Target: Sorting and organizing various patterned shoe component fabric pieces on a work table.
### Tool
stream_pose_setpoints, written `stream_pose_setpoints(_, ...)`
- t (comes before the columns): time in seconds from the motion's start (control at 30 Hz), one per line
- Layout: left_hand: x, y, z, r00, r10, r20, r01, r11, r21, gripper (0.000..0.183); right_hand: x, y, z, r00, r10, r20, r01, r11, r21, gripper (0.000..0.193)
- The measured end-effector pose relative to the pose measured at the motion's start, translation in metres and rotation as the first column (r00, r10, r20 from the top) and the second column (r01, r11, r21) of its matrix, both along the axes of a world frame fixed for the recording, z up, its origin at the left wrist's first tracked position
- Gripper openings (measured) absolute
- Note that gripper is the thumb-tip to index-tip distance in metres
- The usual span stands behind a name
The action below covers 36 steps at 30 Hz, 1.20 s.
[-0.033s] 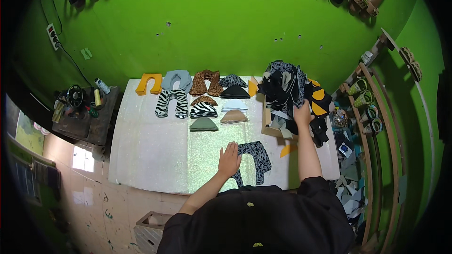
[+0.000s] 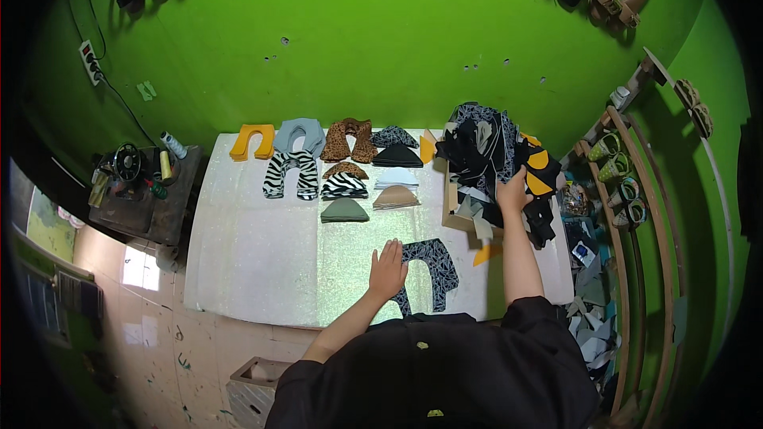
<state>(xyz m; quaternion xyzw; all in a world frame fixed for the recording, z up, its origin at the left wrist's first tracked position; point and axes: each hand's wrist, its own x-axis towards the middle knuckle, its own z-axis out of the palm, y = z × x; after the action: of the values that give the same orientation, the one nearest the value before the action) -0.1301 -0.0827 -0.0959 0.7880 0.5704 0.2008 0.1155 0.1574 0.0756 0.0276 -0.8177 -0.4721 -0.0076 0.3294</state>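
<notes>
My left hand [image 2: 388, 268] lies flat with fingers stretched out, on the left side of a U-shaped black-and-grey patterned piece [image 2: 442, 270] near the table's front edge. At the right, my right hand [image 2: 513, 191] reaches into a box [image 2: 457, 218] heaped with cut material. Its fingers are bent in among the dark pieces [image 2: 477, 143], and what they hold is hidden. Black and yellow scraps [image 2: 539, 160] spill over the box's right side. A pale grey scrap [image 2: 483, 229] hangs over its front. A yellow scrap [image 2: 485, 254] lies on the table just before it.
Sorted stacks stand across the table's [image 2: 246, 262] back: yellow U-shapes [image 2: 238, 151], zebra-striped ones [image 2: 274, 179], leopard ones [image 2: 362, 145] and several half-round stacks, one green [image 2: 343, 210]. A sewing machine [image 2: 127, 163] is at left, a wooden shoe rack [image 2: 628, 254] at right.
The pale grey scrap at the box's front hangs lower than before. My right hand has shifted very slightly; my left hand and the patterned piece stay where they were.
</notes>
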Motion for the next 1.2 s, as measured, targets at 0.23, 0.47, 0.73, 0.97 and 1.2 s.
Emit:
stream_pose_setpoints(0.23,0.0,0.001,0.002,1.0,-0.003,-0.005,0.003,1.0,-0.025,0.055,0.025,0.011,0.003,0.995,0.01,0.095,0.003,0.99,-0.138,0.023)
stream_pose_setpoints(0.47,-0.002,0.001,0.002,1.0,-0.004,0.024,0.004,1.0,-0.029,0.055,0.034,0.019,0.033,0.988,0.138,-0.069,-0.125,0.978,0.164,0.031)
stream_pose_setpoints(0.73,-0.007,0.011,0.012,0.989,0.024,0.147,0.011,0.972,-0.234,0.056,0.044,0.023,0.09,0.848,0.488,-0.207,-0.278,0.741,0.611,0.031)
stream_pose_setpoints(0.97,-0.012,0.023,0.026,0.944,0.097,0.316,-0.017,0.969,-0.245,0.051,0.044,0.01,0.097,0.591,0.551,-0.589,-0.205,0.809,0.55,0.031)
stream_pose_setpoints(1.2,-0.012,0.033,0.05,0.905,0.086,0.416,-0.026,0.989,-0.149,0.041,0.079,0.005,0.005,0.976,0.143,-0.166,-0.166,0.976,-0.137,0.047)
